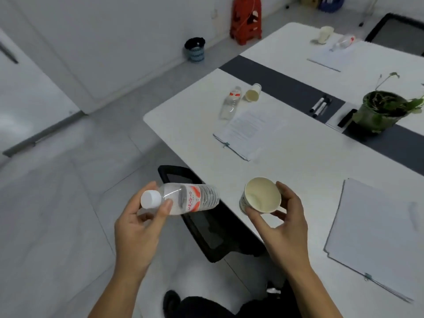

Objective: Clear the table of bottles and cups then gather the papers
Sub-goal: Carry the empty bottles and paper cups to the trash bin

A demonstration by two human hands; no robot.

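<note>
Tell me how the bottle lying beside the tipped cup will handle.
The bottle lies on its side, so it would probably roll if nudged. It looks nearly empty, so likely light. Its thin plastic may dent when squeezed.

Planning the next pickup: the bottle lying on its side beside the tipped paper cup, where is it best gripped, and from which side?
Probably round the clear middle of the lying bottle, coming from above on the side nearer the table edge. It lies flat with its round body exposed there, while the tipped cup crowds its cap end on the other side.
</note>
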